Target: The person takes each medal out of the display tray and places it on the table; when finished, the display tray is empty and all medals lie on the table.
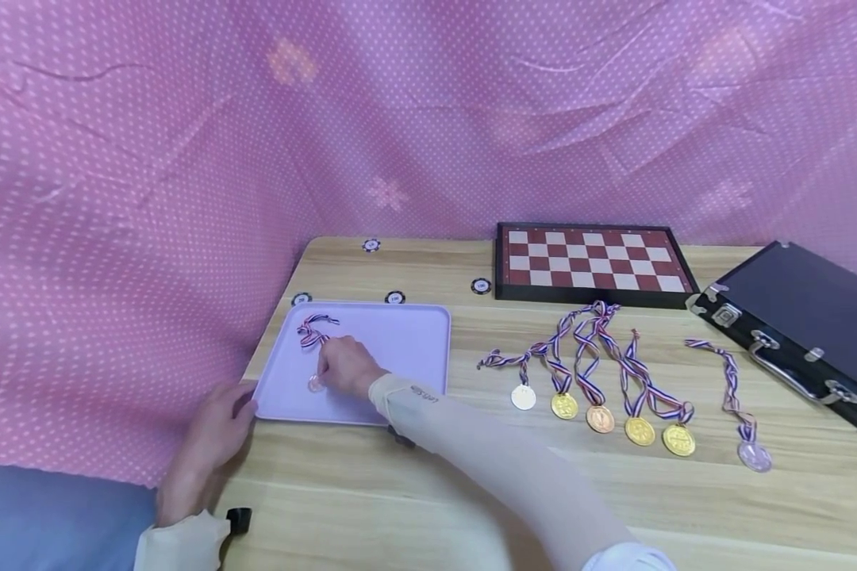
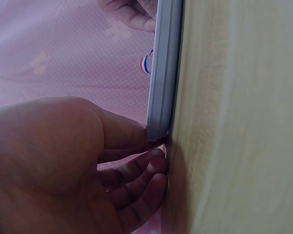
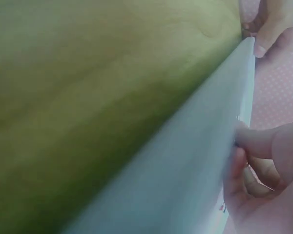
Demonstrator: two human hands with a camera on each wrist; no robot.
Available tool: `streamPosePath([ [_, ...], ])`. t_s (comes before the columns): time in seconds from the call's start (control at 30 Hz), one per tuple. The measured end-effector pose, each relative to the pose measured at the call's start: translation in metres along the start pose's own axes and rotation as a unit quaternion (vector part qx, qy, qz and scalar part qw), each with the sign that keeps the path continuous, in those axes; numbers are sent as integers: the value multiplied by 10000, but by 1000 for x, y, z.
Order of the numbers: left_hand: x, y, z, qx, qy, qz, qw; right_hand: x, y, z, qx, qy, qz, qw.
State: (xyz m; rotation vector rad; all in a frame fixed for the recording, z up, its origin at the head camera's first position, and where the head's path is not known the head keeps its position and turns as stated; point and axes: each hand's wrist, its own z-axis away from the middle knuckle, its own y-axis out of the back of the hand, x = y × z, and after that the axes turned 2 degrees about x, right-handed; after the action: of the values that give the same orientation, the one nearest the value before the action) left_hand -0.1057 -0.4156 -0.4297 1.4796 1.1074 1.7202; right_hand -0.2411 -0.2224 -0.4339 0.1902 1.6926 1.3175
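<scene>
A pale lavender tray lies at the left of the wooden table. My left hand pinches its near left corner, thumb on the rim and fingers low beside the tabletop. Inside the tray, a medal lies with its striped ribbon bunched toward the far left. My right hand reaches across into the tray and pinches at this medal where ribbon and disc meet. Its thumb and fingers are curled close over the tray surface. The fingers hide part of the ribbon.
Several medals with striped ribbons lie right of the tray, and a single medal lies farther right. Behind them is a chessboard. A black case stands at the right. Poker chips lie beyond the tray.
</scene>
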Motion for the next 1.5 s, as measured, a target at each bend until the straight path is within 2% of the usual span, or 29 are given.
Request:
streamPosePath([
  [0.13, -2, -2, 1, 28, -28, 11, 10000, 3, 0, 2, 403, 96, 52, 9991],
  [0.27, -1, -1, 1, -41, 52, 27, 10000, 7, 2, 3, 677, 210, -442, 9965],
  [0.4, 0, -1, 2, -121, 171, 25, 9998, 13, 6, 3, 713, 111, -1316, 9887],
  [0.47, 1, 0, 2, -129, 185, 22, 9997, 17, 8, 2, 719, 77, -1541, 9854],
  [0.7, 0, -1, -1, -66, 40, 9, 10000, 29, 16, 5, 620, 11, -1741, 9828],
  [0.87, 0, -2, -1, 2, -14, 50, 10000, 33, 33, 11, 678, -2, -1972, 9780],
  [1.07, -2, -2, 1, 90, -68, 42, 9999, 39, 77, 22, 795, 34, -2255, 9710],
  [1.3, -2, 1, 3, 20, -131, 112, 9998, 58, 148, 36, 834, -407, -2389, 9666],
  [1.4, -2, 0, 3, -23, -102, 91, 9999, 68, 182, 41, 1131, -530, -2315, 9648],
  [1.5, -2, 0, 2, -38, -103, 75, 9999, 77, 215, 47, 1818, -467, -2085, 9598],
])
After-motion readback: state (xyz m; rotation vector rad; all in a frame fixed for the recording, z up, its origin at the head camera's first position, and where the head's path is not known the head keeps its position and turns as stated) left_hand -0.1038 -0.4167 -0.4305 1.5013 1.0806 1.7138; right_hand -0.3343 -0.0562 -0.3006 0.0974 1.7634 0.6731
